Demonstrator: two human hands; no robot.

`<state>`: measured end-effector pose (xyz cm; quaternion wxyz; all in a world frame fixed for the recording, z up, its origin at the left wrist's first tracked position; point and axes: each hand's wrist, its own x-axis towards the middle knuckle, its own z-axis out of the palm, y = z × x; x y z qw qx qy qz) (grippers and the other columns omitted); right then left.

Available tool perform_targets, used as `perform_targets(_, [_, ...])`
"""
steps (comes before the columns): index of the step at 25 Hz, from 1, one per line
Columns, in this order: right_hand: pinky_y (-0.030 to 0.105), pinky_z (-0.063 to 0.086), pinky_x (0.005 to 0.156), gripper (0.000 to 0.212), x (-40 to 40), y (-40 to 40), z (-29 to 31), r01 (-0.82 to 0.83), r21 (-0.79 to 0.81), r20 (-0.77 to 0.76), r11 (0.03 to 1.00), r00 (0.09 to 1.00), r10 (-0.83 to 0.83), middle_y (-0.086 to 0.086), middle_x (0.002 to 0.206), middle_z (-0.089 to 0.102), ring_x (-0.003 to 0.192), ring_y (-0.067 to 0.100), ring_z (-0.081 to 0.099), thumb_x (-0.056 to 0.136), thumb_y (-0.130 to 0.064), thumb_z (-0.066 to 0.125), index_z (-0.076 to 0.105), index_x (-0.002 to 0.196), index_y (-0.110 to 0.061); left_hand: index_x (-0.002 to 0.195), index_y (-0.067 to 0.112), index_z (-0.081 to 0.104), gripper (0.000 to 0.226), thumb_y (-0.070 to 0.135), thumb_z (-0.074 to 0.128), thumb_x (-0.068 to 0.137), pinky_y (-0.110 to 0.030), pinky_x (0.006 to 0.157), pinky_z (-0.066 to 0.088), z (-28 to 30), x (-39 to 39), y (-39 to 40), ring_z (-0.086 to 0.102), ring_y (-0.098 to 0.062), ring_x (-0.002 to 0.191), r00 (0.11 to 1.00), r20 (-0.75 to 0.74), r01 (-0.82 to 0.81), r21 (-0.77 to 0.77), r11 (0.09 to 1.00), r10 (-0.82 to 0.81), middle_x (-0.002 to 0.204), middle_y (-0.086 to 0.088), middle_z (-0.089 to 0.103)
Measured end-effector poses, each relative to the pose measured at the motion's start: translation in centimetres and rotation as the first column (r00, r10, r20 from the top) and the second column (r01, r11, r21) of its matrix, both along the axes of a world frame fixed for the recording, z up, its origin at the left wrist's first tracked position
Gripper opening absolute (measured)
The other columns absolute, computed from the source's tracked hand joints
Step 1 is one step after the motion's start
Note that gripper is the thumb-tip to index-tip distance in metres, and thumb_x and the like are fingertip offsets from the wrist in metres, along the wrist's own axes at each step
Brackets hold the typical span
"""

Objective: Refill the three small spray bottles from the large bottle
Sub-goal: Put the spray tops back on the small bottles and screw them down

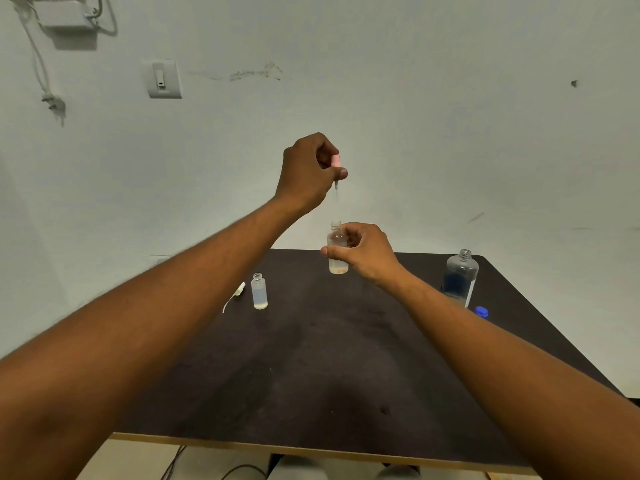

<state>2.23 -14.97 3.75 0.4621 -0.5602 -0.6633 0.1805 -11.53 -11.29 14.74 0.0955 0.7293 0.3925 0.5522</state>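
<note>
Frame centre: left hand (308,171) pinches pink sprayer (336,161); right hand (363,252) grips open small bottle (336,249). Advice: keep the tube vertical.

A small clear bottle (336,249) is held upright in the right hand (363,252) at the centre of the frame, above the dark table (311,358). Directly above it, a pink spray top (336,161) with its thin tube hanging down is pinched in the left hand (308,171). A second small open bottle (259,292) is seen standing left of centre, a white spray top (235,294) lying beside it. At the right, a large uncapped bottle (460,277) is seen near a blue cap (481,311).
</note>
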Motion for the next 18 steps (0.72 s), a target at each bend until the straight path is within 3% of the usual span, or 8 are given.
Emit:
perform_targets(6, [0.032,0.058,0.091,0.043,-0.2,0.0,-0.1,-0.011,0.001,-0.012,1.000,1.000,0.011,0.003,0.113,0.071,0.099,0.022,0.068,0.082,-0.037,0.083,0.070,0.117,-0.015,0.101,0.010,0.068,0.027,0.014,0.085,0.080,-0.021,0.073,0.059,-0.2,0.1,-0.2,0.070,-0.015,0.082,1.000,0.018,-0.004,0.003,1.000,0.004,0.094,-0.001,0.070])
perform_targets(18, [0.024,0.053,0.079,0.039,0.2,0.2,0.6,0.005,0.026,-0.070,1.000,0.998,-0.003,0.000,0.104,0.072,0.088,0.015,0.068,0.080,-0.037,0.085,0.071,0.110,-0.015,0.103,0.014,0.070,0.031,0.016,0.087,0.076,-0.015,0.071,0.055,-3.9,-0.1,-0.9,0.070,-0.009,0.082,0.998,-0.024,0.051,-0.088,0.995,-0.053,0.093,0.004,0.072])
